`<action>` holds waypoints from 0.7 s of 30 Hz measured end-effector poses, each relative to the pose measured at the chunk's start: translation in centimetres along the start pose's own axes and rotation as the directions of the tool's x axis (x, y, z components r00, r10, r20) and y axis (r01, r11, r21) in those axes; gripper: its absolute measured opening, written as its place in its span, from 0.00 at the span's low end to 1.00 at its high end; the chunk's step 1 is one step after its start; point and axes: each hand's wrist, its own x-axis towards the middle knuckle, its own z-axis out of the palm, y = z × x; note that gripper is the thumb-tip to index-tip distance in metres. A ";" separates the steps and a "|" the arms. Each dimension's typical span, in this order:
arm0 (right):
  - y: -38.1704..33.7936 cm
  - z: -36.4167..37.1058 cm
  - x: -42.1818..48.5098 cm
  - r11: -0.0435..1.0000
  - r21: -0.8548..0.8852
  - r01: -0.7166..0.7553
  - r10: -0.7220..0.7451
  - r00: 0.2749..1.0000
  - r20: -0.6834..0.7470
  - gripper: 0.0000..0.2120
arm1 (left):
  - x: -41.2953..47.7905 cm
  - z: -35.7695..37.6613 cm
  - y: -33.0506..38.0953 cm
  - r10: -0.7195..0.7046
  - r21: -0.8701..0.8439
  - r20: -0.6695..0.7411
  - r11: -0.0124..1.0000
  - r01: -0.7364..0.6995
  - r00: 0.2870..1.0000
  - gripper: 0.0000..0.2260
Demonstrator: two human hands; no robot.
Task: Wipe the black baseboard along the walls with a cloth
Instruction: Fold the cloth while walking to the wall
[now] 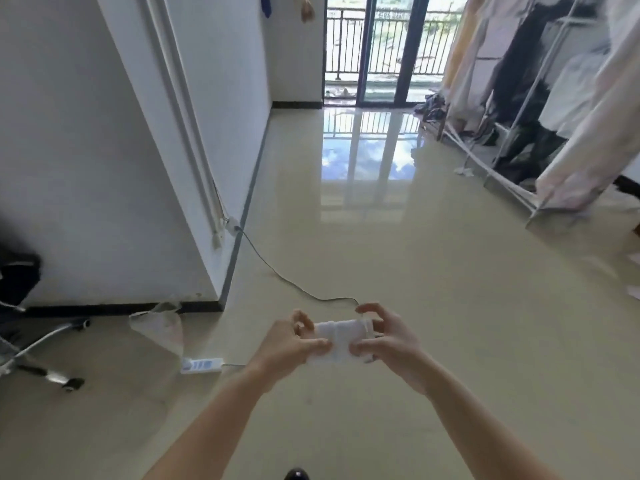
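Left hand [291, 344] pinches left end of folded cloth [341, 337], right hand [388, 344] pinches right end. Cloth's long axis runs hand to hand. Nearest black baseboard [104, 309] lies left of grip, lower, well apart. Left hand nearer.

I see a glossy beige floor [450, 306]. A white power strip [201, 365] lies on it near the wall corner. A thin dark cable [294, 285] trails across it from the wall. A crumpled bag [159, 327] lies against the baseboard [104, 309], with a chair base [38, 355] to its left. A clothes rack [519, 188] stands far right.
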 end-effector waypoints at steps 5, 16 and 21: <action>-4.0 -1.8 10.3 0.995 -0.075 0.064 -0.080 0.968 -0.239 0.18 | 11.8 -2.1 4.4 0.007 0.035 0.069 0.999 -0.010 0.998 0.17; -7.9 -8.8 33.6 0.713 -0.637 0.294 -0.458 0.882 -0.106 0.08 | 36.3 -1.5 10.3 -0.236 -0.359 0.032 0.904 0.232 0.971 0.06; -10.6 -12.4 45.1 0.945 -0.275 0.179 -0.198 0.979 -0.042 0.09 | 45.4 -3.3 13.4 -0.299 -0.565 0.078 0.773 0.289 0.951 0.11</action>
